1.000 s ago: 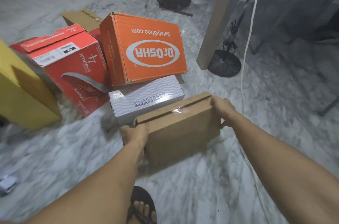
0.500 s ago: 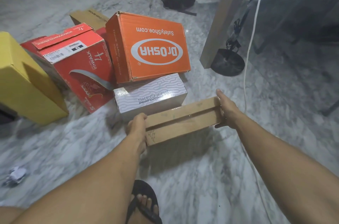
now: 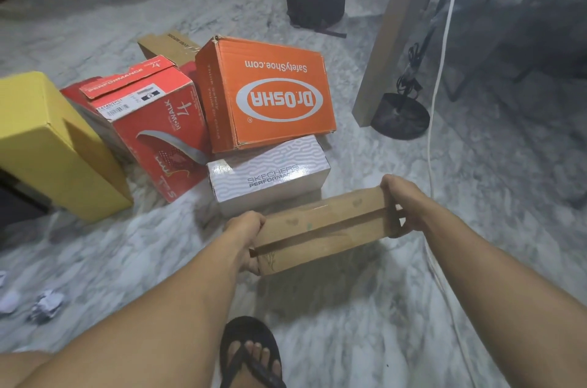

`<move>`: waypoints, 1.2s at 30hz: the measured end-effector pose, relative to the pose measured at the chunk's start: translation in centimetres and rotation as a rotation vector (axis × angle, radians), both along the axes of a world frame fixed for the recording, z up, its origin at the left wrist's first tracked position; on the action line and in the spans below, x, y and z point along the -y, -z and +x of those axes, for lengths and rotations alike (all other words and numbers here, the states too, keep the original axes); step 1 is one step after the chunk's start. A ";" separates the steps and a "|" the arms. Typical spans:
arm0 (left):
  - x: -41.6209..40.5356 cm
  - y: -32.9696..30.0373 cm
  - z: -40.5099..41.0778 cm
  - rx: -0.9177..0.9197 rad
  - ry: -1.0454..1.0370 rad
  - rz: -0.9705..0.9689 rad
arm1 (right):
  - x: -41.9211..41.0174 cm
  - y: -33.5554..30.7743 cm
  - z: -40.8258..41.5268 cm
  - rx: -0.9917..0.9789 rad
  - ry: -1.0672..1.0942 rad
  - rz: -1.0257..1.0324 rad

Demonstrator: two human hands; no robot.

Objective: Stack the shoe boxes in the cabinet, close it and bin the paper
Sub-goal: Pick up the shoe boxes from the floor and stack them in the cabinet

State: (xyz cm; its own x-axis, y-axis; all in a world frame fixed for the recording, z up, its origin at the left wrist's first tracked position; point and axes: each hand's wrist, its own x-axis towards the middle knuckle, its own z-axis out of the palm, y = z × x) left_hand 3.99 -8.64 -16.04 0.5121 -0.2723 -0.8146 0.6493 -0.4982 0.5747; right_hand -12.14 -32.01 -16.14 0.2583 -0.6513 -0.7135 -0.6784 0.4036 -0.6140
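I hold the brown box (image 3: 324, 229) off the floor, left hand (image 3: 246, 237) and right hand (image 3: 401, 202) fingers clamped on its ends.

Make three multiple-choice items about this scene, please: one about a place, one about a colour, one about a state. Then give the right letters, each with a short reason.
1. What does the orange box rest on?
A. the yellow box
B. the white box
C. a chair

2. What colour is the box standing at the far left?
A. yellow
B. blue
C. green

3. How is the plain brown box held?
A. by one hand only
B. by both hands, one at each end
C. by no hand, it lies on the floor

Answers:
1 B: the orange box sits tilted on top of the white box.
2 A: the yellow box stands left of the red box.
3 B: the left hand and the right hand grip opposite ends of the brown box, lifted above the floor.
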 end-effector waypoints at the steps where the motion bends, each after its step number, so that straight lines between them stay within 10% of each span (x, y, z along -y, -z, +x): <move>1: -0.3 -0.5 0.3 0.028 0.035 0.019 | 0.1 -0.5 -0.3 0.012 -0.027 0.032; 17: -7.3 -13.1 5.9 0.310 0.332 0.010 | -5.0 -14.1 4.5 0.167 -0.446 -0.127; 36: -24.3 -25.3 10.3 0.704 0.092 -0.024 | -18.6 -25.6 13.2 0.512 -0.877 -0.411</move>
